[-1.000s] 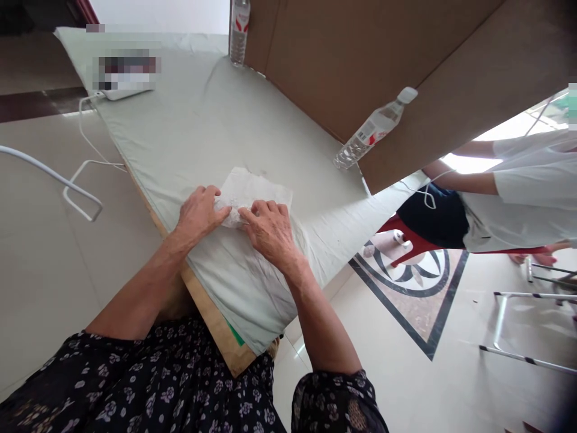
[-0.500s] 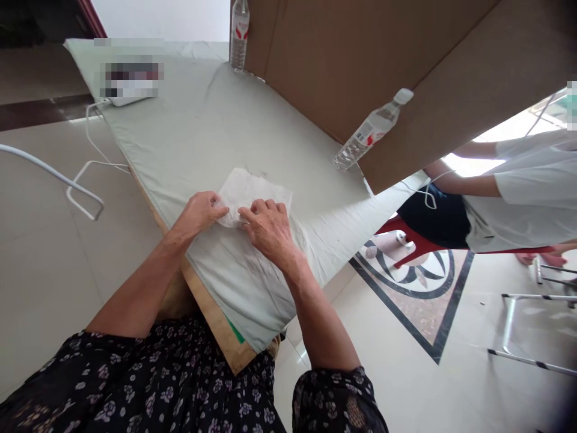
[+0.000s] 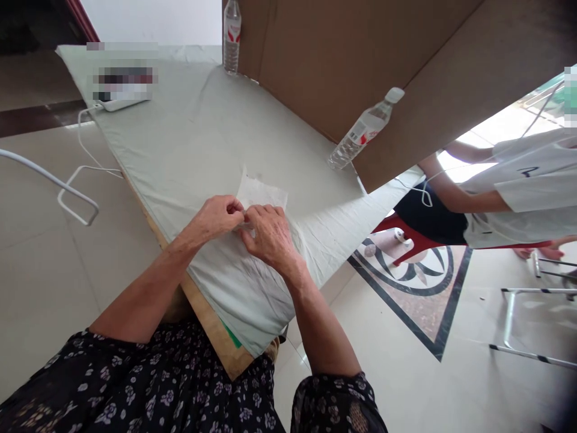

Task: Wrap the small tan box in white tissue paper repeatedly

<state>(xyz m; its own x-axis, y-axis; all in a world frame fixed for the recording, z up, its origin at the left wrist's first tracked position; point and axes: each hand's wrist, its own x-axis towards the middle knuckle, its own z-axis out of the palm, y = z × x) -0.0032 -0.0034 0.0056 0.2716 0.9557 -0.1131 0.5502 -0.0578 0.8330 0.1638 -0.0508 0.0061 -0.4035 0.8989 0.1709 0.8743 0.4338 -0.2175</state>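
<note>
A thin white tissue (image 3: 264,193) lies on the cloth-covered table corner in front of me, its left part turned over toward the middle. My left hand (image 3: 220,215) pinches the turned-over edge between thumb and fingertips. Close against it, my right hand (image 3: 269,233) has its fingers bent over the near part of the tissue, thumb and forefinger meeting at the same edge. Both hands cover the near side of the tissue, so its lower outline is hidden.
Brown cardboard panels (image 3: 315,66) stand across the table, with a leaning water bottle (image 3: 365,129) and an upright bottle (image 3: 232,39) against them. A white device (image 3: 126,96), partly blurred, sits back left with a cable. Another person in a white shirt (image 3: 536,186) sits at right.
My left hand has moved right, bringing the tissue's left side over toward my right hand. The tissue now shows a smaller area. The view has shifted slightly.
</note>
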